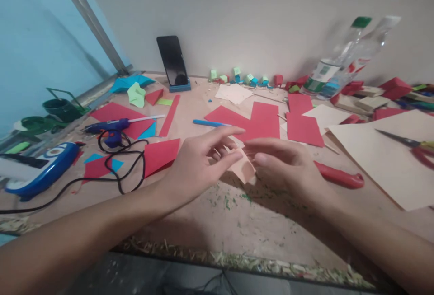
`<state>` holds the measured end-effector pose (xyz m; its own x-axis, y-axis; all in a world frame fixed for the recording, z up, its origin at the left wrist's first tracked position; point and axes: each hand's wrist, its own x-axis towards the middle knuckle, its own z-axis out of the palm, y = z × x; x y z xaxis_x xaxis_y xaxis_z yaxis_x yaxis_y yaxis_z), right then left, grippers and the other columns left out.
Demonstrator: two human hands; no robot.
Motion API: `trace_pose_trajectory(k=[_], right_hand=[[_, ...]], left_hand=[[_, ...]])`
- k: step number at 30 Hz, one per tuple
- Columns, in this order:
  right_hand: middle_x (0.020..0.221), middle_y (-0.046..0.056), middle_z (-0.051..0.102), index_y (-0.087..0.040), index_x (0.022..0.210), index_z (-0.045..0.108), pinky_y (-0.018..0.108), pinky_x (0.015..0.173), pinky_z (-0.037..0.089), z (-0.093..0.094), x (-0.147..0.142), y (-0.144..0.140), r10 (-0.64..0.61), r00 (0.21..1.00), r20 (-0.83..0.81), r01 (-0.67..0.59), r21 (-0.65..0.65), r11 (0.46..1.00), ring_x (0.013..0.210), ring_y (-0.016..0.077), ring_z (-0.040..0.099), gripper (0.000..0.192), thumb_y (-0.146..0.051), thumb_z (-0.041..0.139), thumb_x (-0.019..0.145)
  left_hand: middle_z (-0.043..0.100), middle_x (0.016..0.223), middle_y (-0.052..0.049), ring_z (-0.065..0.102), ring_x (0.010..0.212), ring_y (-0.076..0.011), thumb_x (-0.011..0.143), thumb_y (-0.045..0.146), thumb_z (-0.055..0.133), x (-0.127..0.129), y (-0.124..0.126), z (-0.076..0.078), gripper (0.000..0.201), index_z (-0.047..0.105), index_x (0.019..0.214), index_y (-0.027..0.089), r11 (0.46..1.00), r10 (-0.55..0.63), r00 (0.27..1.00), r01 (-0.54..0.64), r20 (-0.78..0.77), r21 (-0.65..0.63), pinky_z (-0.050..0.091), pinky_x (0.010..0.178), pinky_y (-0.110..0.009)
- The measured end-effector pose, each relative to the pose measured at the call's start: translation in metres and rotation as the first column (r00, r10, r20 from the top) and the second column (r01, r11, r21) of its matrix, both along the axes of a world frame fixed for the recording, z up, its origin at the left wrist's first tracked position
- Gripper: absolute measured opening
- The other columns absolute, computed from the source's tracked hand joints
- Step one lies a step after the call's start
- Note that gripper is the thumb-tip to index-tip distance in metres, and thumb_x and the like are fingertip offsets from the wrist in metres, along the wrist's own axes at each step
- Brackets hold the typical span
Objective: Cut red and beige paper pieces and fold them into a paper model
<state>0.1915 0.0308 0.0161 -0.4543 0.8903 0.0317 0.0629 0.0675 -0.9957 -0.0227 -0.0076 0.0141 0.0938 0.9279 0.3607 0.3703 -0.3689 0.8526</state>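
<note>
Just two hands (237, 161), one paper piece (242, 168)

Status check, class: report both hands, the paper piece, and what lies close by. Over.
Left hand and right hand both pinching the beige paper piece above the table. Red-handled tool beside right hand, red sheets behind. Nothing between the hands.

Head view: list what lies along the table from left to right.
Blue device → blue glue gun → left hand → beige paper piece held between both hands → right hand → red-handled tool → large beige sheet → scissors.
</note>
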Motion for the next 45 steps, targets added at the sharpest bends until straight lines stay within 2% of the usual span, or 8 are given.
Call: trace_pose_trajectory(k=[7,9,13,21,27,33,39,45], right_hand=[[0.082,0.002,0.081,-0.025,0.088,0.084,0.027,0.068,0.055,0.003,-0.005,-0.008,-0.012,0.993,0.12,0.001,0.085,0.996,0.073,0.017,0.071,0.012,-0.037,0.081,0.087],[0.079,0.001,0.081,-0.026,0.086,0.084,0.026,0.066,0.054,0.001,-0.003,-0.008,-0.047,0.995,0.085,0.041,0.067,0.997,0.071,0.0159,0.071,0.01,-0.036,0.082,0.086],[0.08,-0.001,0.081,-0.028,0.086,0.084,0.023,0.064,0.054,0.001,-0.002,-0.007,-0.041,0.999,0.032,0.04,0.042,0.998,0.069,0.0133,0.07,0.003,-0.03,0.085,0.084],[0.077,0.0,0.079,-0.027,0.087,0.085,0.023,0.063,0.053,0.001,-0.003,-0.009,-0.019,0.999,0.037,0.017,0.033,0.999,0.067,0.0133,0.067,0.004,-0.03,0.082,0.088],[0.074,0.001,0.076,-0.026,0.087,0.084,0.027,0.062,0.051,-0.006,0.001,-0.005,-0.042,0.999,0.029,0.042,-0.005,0.999,0.064,0.0141,0.064,0.016,-0.042,0.081,0.09],[0.089,0.004,0.08,-0.026,0.096,0.084,0.035,0.078,0.055,-0.01,0.003,-0.004,-0.008,0.996,-0.09,-0.01,-0.2,0.98,0.078,0.0195,0.069,0.022,-0.045,0.085,0.085],[0.087,0.005,0.079,-0.024,0.095,0.084,0.032,0.068,0.053,-0.008,0.001,-0.004,-0.011,0.997,-0.081,-0.015,-0.309,0.951,0.076,0.0197,0.07,0.025,-0.046,0.086,0.083],[0.092,0.003,0.079,-0.026,0.095,0.085,0.032,0.073,0.051,-0.005,-0.003,-0.003,0.009,0.998,-0.069,-0.03,-0.307,0.951,0.079,0.0182,0.069,0.024,-0.045,0.088,0.081]], left_hand=[[0.079,0.102,-0.001,0.073,0.086,-0.0132,0.09,0.028,0.081,0.001,-0.007,0.004,0.036,0.072,0.125,0.024,0.994,-0.106,0.994,0.105,0.028,0.01,0.058,0.07,-0.02],[0.078,0.107,-0.002,0.072,0.09,-0.0141,0.088,0.025,0.081,0.001,-0.006,0.005,0.034,0.073,0.122,0.022,0.992,-0.122,0.991,0.123,0.046,-0.02,0.058,0.07,-0.021],[0.078,0.092,0.0,0.07,0.082,-0.0109,0.096,0.022,0.073,0.001,-0.003,0.008,0.006,0.078,0.096,0.019,0.988,-0.149,0.988,0.15,0.048,-0.034,0.055,0.07,-0.02],[0.077,0.081,0.002,0.066,0.07,-0.009,0.094,0.024,0.077,0.0,-0.003,0.008,0.009,0.079,0.087,0.02,0.991,-0.132,0.99,0.133,0.055,-0.027,0.05,0.063,-0.02],[0.076,0.088,-0.001,0.067,0.074,-0.0125,0.089,0.027,0.079,0.0,-0.003,0.007,0.01,0.078,0.096,0.019,0.983,-0.155,0.982,0.164,0.107,-0.081,0.053,0.064,-0.023],[0.076,0.113,-0.008,0.071,0.101,-0.0217,0.096,0.03,0.066,-0.005,-0.001,0.002,0.022,0.073,0.115,0.021,0.969,-0.209,0.96,0.229,0.188,-0.095,0.059,0.082,-0.034],[0.071,0.119,-0.007,0.067,0.096,-0.0174,0.09,0.012,0.059,-0.004,0.0,0.003,0.037,0.068,0.124,0.022,0.959,-0.257,0.961,0.267,0.099,-0.097,0.058,0.083,-0.032],[0.071,0.117,-0.006,0.066,0.096,-0.0175,0.091,0.016,0.061,-0.005,0.004,0.003,0.029,0.072,0.118,0.021,0.956,-0.254,0.964,0.263,0.084,-0.132,0.056,0.081,-0.031]])
